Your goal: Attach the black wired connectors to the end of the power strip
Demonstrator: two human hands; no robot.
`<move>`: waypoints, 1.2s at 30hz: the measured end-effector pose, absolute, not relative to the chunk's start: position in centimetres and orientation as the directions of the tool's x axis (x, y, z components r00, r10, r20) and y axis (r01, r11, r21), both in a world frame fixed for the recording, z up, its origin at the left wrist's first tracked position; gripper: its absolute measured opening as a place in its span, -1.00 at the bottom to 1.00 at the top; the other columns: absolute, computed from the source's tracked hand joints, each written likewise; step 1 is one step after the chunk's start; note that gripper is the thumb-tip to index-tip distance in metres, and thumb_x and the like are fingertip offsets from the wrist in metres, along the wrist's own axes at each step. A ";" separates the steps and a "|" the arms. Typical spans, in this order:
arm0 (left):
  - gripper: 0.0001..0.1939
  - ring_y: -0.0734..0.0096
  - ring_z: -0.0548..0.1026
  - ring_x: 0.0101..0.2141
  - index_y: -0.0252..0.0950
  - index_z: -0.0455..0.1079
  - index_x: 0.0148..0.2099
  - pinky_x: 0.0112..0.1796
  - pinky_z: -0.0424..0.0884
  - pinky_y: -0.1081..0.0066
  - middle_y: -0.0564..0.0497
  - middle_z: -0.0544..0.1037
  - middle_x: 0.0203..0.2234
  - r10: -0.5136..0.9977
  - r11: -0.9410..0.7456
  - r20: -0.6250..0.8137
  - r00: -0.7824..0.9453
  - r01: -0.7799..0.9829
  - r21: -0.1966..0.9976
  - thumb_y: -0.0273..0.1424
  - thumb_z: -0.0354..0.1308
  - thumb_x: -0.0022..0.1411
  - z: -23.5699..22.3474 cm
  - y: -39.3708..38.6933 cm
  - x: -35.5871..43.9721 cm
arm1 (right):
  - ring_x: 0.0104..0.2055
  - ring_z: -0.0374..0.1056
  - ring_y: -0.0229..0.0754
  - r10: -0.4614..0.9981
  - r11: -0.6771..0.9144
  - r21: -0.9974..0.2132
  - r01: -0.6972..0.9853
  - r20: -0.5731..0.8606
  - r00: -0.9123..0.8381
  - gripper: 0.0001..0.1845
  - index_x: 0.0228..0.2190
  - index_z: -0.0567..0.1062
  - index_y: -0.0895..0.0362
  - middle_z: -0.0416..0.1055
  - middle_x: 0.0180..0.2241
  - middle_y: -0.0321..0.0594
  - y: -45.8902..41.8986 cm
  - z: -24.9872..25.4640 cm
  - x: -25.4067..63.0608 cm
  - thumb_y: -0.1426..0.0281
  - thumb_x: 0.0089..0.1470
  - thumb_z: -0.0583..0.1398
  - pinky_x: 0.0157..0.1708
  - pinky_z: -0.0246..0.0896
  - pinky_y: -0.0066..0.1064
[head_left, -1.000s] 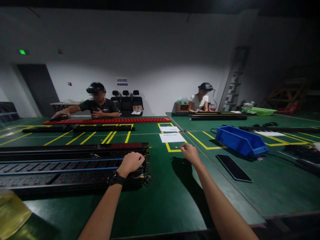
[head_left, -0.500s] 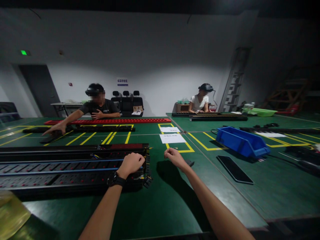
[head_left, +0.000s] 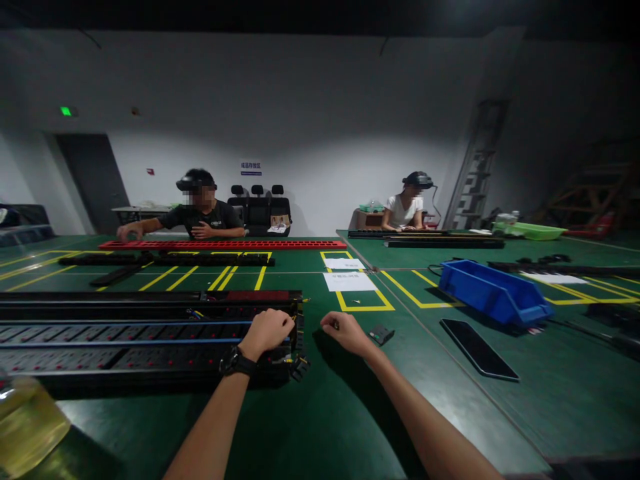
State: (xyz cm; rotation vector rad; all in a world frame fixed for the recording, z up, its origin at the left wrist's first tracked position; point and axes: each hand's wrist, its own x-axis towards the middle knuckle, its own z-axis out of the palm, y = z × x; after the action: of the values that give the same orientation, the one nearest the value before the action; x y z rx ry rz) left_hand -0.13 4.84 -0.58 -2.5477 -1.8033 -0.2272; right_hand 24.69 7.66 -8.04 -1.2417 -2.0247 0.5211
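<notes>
Blk strip unit (head_left: 133,353), under L hand (head_left: 270,331), left of R hand (head_left: 346,332)

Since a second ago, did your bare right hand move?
Yes: the bare right hand moved left and nearer the camera, away from the yellow taped rectangle, toward the long black rail assembly.

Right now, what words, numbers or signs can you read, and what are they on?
"成品存放区" on the wall sign; smaller line below: too small.
White papers on the green table: print too blurred.
Dark shirt across the table: print too small.
Green lit sign above the door: too blurred.
Numbers: none I can read.
</notes>
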 end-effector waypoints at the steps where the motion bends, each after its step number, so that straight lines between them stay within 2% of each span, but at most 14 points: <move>1: -0.56 0.13 0.63 -0.19 -0.18 0.59 -0.29 -0.16 0.43 0.31 -0.13 0.68 -0.23 0.937 -0.335 0.125 0.325 0.939 0.074 -0.29 -0.13 0.38 -0.6 4.8 -0.1 | -0.28 0.45 -0.15 0.888 0.457 -0.590 0.666 0.346 -0.303 -0.84 -0.27 0.61 0.10 0.60 -0.30 -0.21 7.4 -7.9 24.4 0.40 0.13 0.22 -0.26 0.21 -0.38; 6: -0.56 0.11 0.63 -0.21 -0.19 0.60 -0.28 -0.19 0.44 0.31 -0.13 0.68 -0.25 0.937 -0.336 0.129 0.325 0.939 0.070 -0.29 -0.13 0.37 -0.5 4.7 -0.1 | -0.14 0.44 -0.10 0.875 0.449 -0.326 0.832 0.351 -0.335 -0.82 -0.26 0.62 0.02 0.59 -0.26 -0.23 6.0 -6.8 23.8 0.41 0.19 0.19 -0.09 0.12 -0.31; 9: -0.57 0.10 0.63 -0.20 -0.19 0.60 -0.27 -0.18 0.44 0.29 -0.13 0.69 -0.25 0.936 -0.337 0.134 0.326 0.938 0.074 -0.29 -0.13 0.36 -0.5 4.6 0.0 | -0.13 0.42 -0.09 0.859 0.457 -0.259 0.851 0.374 -0.348 -0.83 -0.31 0.62 0.01 0.59 -0.29 -0.25 5.9 -6.8 23.8 0.43 0.19 0.20 -0.02 0.07 -0.26; 11: -0.57 0.09 0.63 -0.20 -0.18 0.60 -0.27 -0.17 0.45 0.28 -0.13 0.69 -0.24 0.936 -0.337 0.138 0.324 0.938 0.079 -0.29 -0.13 0.36 -0.5 4.6 0.0 | -0.12 0.42 -0.08 0.851 0.461 -0.294 0.837 0.415 -0.323 -0.84 -0.30 0.62 0.02 0.59 -0.28 -0.25 6.5 -7.1 23.7 0.41 0.19 0.20 -0.01 0.08 -0.25; 15: -0.58 0.08 0.64 -0.20 -0.18 0.60 -0.28 -0.17 0.45 0.27 -0.12 0.69 -0.25 0.936 -0.335 0.149 0.320 0.938 0.089 -0.30 -0.11 0.36 -0.4 4.5 0.1 | -0.18 0.44 -0.11 0.840 0.453 -0.495 0.741 0.516 -0.169 -0.84 -0.27 0.62 0.04 0.60 -0.27 -0.23 9.1 -8.1 22.7 0.38 0.18 0.21 -0.13 0.19 -0.33; 18: -0.59 0.10 0.64 -0.21 -0.18 0.60 -0.28 -0.18 0.45 0.29 -0.12 0.69 -0.26 0.934 -0.337 0.158 0.321 0.937 0.090 -0.31 -0.10 0.35 -0.5 4.5 0.1 | -0.24 0.44 -0.12 0.825 0.475 -0.566 0.674 0.553 -0.117 -0.84 -0.28 0.63 0.06 0.59 -0.30 -0.22 11.3 -8.6 21.5 0.36 0.16 0.21 -0.18 0.23 -0.35; 22: -0.59 0.12 0.64 -0.23 -0.19 0.61 -0.28 -0.17 0.45 0.30 -0.14 0.69 -0.27 0.932 -0.340 0.163 0.324 0.937 0.080 -0.30 -0.09 0.36 -0.9 4.6 0.0 | -0.24 0.44 -0.12 0.828 0.457 -0.567 0.685 0.553 -0.095 -0.82 -0.29 0.63 0.05 0.59 -0.31 -0.23 13.2 -9.2 20.3 0.36 0.17 0.20 -0.18 0.23 -0.35; 32: -0.59 0.09 0.64 -0.19 -0.18 0.63 -0.24 -0.13 0.45 0.27 -0.15 0.69 -0.26 0.936 -0.332 0.158 0.315 0.939 0.094 -0.30 -0.09 0.35 -0.8 4.5 0.2 | -0.19 0.42 -0.11 0.817 0.368 -0.448 0.815 0.574 -0.053 -0.83 -0.26 0.60 0.05 0.58 -0.27 -0.22 13.8 -9.2 19.6 0.35 0.23 0.18 -0.17 0.21 -0.36; 36: -0.58 0.07 0.64 -0.20 -0.19 0.62 -0.26 -0.14 0.46 0.25 -0.17 0.69 -0.27 0.939 -0.324 0.158 0.306 0.940 0.103 -0.30 -0.09 0.34 -0.8 4.4 0.2 | -0.14 0.43 -0.09 0.836 0.278 -0.474 0.836 0.548 0.033 -0.85 -0.20 0.56 0.10 0.56 -0.23 -0.16 14.8 -9.1 19.1 0.40 0.19 0.20 -0.18 0.23 -0.37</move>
State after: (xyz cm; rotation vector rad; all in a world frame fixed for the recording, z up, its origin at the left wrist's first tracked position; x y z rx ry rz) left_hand 0.19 4.39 -0.80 -2.5316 -1.8211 -0.2962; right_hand 19.12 14.80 -9.10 -1.5246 -1.7640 0.0000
